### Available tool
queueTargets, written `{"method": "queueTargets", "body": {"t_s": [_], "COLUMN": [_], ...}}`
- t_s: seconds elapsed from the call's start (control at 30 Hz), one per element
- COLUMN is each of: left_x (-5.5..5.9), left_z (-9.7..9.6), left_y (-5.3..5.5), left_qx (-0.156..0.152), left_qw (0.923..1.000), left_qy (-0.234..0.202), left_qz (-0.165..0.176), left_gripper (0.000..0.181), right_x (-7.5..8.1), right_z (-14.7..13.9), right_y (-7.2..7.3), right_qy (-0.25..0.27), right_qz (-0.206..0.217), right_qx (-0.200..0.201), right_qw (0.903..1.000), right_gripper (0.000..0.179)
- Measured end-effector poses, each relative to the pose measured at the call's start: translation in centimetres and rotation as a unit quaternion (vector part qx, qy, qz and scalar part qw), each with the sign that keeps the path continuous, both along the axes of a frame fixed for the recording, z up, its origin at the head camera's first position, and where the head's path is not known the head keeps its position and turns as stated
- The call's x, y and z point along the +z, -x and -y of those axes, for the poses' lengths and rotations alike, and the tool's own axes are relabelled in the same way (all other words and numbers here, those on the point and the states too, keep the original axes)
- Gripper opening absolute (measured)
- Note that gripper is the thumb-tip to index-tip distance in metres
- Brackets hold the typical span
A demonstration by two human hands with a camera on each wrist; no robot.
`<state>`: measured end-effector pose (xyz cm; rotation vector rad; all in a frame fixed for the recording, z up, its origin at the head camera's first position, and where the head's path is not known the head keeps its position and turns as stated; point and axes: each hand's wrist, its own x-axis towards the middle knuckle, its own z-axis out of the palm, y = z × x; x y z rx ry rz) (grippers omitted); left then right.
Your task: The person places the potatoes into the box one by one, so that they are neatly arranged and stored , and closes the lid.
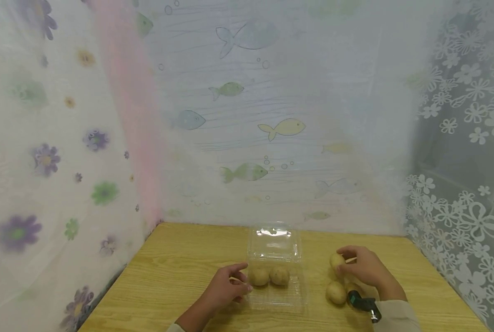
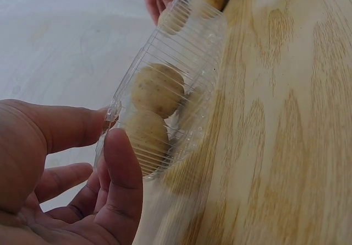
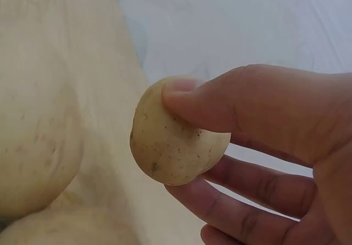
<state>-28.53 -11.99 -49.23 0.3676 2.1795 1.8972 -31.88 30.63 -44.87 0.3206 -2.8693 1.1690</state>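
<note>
A clear plastic clamshell box (image 1: 294, 295) lies with its lid folded back, and two potatoes (image 1: 279, 276) sit side by side in its base. At the box's left side, my left hand (image 1: 224, 287) pinches the rim between thumb (image 2: 124, 159) and index finger. My right hand (image 1: 365, 267) grips a small speckled potato (image 3: 170, 140) between thumb and fingers, right of the box. Just below that hand, another potato (image 1: 336, 293) lies on the table, with one more (image 1: 353, 289) beside it, partly hidden by the wrist camera.
The wood-grain table (image 1: 180, 258) stretches out around the box. Behind it hangs a sheet printed with fish (image 1: 282, 127). Flower-patterned sheets (image 1: 45, 159) close in the left and right sides. A black wrist camera (image 1: 361, 302) sits at my right cuff.
</note>
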Motion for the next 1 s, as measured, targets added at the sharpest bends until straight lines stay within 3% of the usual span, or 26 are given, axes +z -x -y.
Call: {"method": "queueTargets", "body": {"t_s": [0.63, 1.0], "left_x": [0.1, -0.1], "left_z": [-0.1, 0.0], "left_y": [0.0, 0.0], "left_qx": [0.002, -0.003], "left_qw": [1.0000, 1.0000], "left_qy": [-0.006, -0.004], "left_qz": [-0.001, -0.005], "left_gripper": [0.074, 0.073], "right_x": [2.7, 3.0], "right_z": [2.3, 4.1], "right_y": [-1.1, -1.0], "right_qy": [0.020, 0.037], "right_qz": [-0.015, -0.025], "right_qx": [0.012, 0.031], "right_qw": [0.9996, 0.9985], "right_gripper": [0.056, 0.056]}}
